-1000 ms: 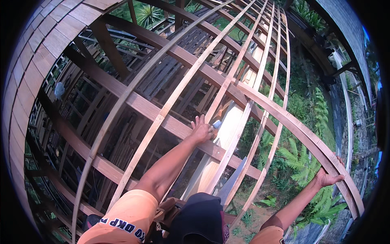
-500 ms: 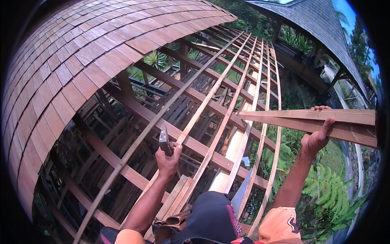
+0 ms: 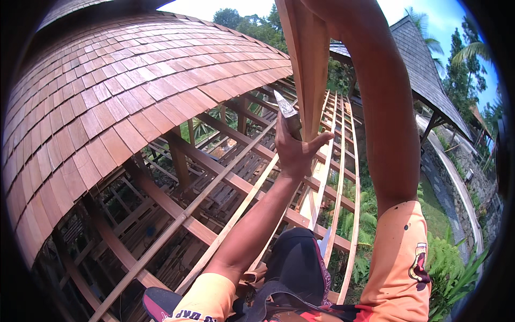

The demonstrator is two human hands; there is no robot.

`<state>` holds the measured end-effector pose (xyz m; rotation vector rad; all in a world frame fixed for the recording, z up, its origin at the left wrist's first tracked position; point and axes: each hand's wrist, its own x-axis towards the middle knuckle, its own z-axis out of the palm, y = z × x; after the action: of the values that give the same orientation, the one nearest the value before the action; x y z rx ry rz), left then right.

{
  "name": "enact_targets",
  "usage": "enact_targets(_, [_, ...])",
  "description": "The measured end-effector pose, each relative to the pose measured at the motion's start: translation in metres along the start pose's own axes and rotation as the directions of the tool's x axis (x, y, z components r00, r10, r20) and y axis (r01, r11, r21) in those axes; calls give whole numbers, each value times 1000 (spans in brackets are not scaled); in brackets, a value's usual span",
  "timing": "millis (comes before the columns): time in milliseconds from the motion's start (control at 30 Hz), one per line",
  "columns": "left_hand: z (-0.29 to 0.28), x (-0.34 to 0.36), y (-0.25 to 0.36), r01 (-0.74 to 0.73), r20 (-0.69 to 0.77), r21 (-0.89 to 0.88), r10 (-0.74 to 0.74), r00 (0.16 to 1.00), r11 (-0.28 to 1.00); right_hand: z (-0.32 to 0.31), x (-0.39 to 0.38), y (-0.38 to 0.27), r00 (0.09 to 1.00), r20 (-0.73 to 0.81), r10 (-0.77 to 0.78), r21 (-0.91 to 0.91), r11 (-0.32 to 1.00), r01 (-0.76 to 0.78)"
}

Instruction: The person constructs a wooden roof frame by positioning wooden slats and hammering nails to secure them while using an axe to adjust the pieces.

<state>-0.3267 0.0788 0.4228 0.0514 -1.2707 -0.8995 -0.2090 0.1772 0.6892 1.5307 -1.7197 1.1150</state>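
Note:
Long wooden battens [image 3: 308, 70] stand nearly upright before me, their lower part beside my left hand [image 3: 296, 147]. That hand is closed on a hammer [image 3: 285, 110] with a bright metal head, its thumb stretched toward the battens; whether it grips them too I cannot tell. My right arm reaches up past the wood, and my right hand [image 3: 324, 12] is on the battens at the top edge, its fingers mostly out of frame. Below, long thin battens [image 3: 233, 222] cross thicker rafters [image 3: 201, 158] in an open roof frame, with my legs [image 3: 292, 252] at the bottom.
Wooden shingles [image 3: 96, 134] cover the roof on the left. Gaps between the rafters open onto timbers and ground below. At the right stand a second roof [image 3: 418, 75], ferns [image 3: 450, 268], a curving path with a stone wall [image 3: 461, 188], and trees behind.
The long battens swung from lying toward the right to nearly upright, my right arm rising with them. My left hand moved up and forward with the hammer. The view tilted up, showing more sky.

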Motion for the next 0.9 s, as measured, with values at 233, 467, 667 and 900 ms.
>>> enact_targets(233, [-90, 21, -10, 105, -148, -430, -185, 972, 897, 86, -2, -106, 824, 29, -566, 475, 733, 487])
enact_targets(467, [-127, -11, 79, 73, -328, -183, -131, 935, 980, 124, -69, 53, 737, 74, -672, 651, 592, 475])
enact_targets(667, [-261, 78, 190, -188, -201, -90, 167, 965, 978, 212, -190, 340, 854, 433, -288, 155, 957, 243])
enact_targets(900, [-413, 85, 285, -125, -426, 224, 212, 880, 967, 282, -291, 397, 668, 734, -123, 77, 992, 98])
